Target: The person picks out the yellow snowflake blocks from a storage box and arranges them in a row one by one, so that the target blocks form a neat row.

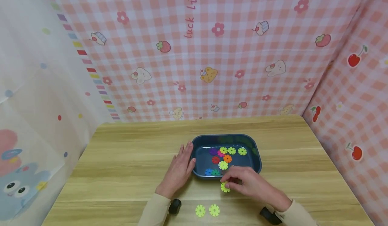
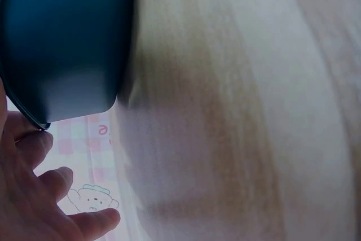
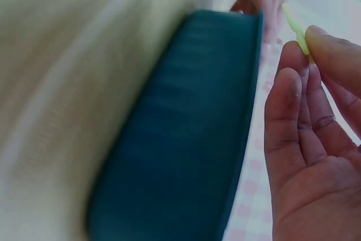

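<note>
A dark blue tray holds several notched plastic discs, among them a red disc, an orange disc and a purple disc. My left hand rests against the tray's left rim, fingers extended. In the left wrist view, fingertips touch the rim beside the tray wall. Just outside the near rim, my right hand pinches a yellow-green notched disc between thumb and finger. The right wrist view shows this disc edge-on.
Two yellow-green discs, a left one and a right one, lie side by side on the wooden table near its front edge. A checked pink cloth hangs behind the table.
</note>
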Demonstrator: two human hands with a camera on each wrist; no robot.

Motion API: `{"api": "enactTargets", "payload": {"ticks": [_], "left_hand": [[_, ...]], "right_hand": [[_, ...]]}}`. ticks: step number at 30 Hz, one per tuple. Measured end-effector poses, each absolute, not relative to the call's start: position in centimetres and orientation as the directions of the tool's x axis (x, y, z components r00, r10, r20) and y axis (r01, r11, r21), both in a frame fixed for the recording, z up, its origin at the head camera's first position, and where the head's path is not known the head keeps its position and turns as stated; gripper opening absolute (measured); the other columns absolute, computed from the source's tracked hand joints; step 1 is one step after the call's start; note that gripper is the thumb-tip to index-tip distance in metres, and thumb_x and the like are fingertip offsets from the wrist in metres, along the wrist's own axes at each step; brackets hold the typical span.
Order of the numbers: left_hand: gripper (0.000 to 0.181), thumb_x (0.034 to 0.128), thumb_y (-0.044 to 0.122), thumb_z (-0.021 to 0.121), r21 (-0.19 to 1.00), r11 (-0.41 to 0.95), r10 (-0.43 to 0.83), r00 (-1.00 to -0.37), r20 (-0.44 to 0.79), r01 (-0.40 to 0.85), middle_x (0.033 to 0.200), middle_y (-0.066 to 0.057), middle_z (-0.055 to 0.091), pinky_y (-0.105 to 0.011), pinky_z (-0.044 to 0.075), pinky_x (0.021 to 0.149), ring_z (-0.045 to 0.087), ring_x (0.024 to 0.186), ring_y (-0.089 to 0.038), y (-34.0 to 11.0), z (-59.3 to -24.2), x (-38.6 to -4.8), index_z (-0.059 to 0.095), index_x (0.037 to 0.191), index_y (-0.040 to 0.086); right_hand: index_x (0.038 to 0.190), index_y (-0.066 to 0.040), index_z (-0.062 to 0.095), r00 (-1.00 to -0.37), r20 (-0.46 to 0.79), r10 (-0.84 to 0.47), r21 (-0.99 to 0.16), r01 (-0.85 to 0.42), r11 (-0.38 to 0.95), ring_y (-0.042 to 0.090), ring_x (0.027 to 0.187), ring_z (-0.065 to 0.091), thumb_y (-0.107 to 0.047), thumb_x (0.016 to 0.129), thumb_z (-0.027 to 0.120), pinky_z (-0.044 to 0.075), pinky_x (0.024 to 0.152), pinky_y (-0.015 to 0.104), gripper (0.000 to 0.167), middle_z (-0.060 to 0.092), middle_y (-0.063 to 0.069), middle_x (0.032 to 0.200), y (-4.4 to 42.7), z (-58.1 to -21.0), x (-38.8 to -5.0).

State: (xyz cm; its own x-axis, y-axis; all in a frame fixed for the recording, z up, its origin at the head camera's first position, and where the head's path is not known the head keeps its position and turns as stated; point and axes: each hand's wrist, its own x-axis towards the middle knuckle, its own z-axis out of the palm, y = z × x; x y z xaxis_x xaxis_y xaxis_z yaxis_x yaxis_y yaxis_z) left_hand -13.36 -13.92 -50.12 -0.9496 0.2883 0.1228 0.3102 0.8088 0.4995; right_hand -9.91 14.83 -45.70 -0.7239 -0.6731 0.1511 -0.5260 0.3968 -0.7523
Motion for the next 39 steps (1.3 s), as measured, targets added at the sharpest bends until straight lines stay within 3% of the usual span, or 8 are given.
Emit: {"api": "enactTargets", "payload": {"ticks": [7,16,29,39], "left_hand": [[0.059,0.1113,0.032,0.047,0.496,0.808,0.291,-0.947,0.132,0.317,0.168,-0.011,0.030,-0.068,0.031,0.115,0.024,0.155,-0.039,-13.9,-50.0,-13.6,0.034,0.162,0.005],[0.059,0.1112,0.032,0.047,0.500,0.807,0.290,-0.948,0.128,0.314,0.169,-0.011,0.029,-0.068,0.030,0.116,0.023,0.155,-0.038,-13.9,-50.1,-13.6,0.032,0.162,0.005],[0.058,0.1114,0.031,0.047,0.499,0.805,0.291,-0.947,0.139,0.320,0.168,-0.012,0.030,-0.068,0.031,0.115,0.024,0.155,-0.039,-14.0,-50.3,-13.4,0.034,0.161,0.004],[0.059,0.1114,0.031,0.047,0.508,0.800,0.289,-0.947,0.139,0.319,0.168,-0.012,0.030,-0.068,0.030,0.116,0.024,0.155,-0.038,-14.0,-50.4,-13.4,0.034,0.161,0.004]], "right_hand": [[0.111,-0.016,0.078,-0.726,0.048,-0.686,-0.798,-0.441,0.411,0.001,0.085,0.059,-0.022,0.100,0.071,0.056,0.075,0.022,0.014,0.069,-0.018,0.100,14.7,-46.3,-8.8],[0.110,-0.015,0.078,-0.678,0.073,-0.731,-0.787,-0.489,0.376,-0.002,0.089,0.062,-0.021,0.100,0.071,0.057,0.080,0.023,0.013,0.069,-0.017,0.102,14.6,-47.8,-8.1],[0.108,-0.021,0.078,-0.653,-0.105,-0.750,-0.812,-0.379,0.444,-0.003,0.087,0.061,-0.024,0.101,0.070,0.056,0.085,0.021,0.011,0.067,-0.022,0.100,14.2,-49.2,-8.1],[0.106,-0.022,0.077,-0.632,-0.095,-0.769,-0.783,-0.429,0.450,-0.004,0.087,0.059,-0.021,0.101,0.070,0.056,0.084,0.021,0.009,0.067,-0.021,0.099,14.1,-49.6,-8.0]]}}
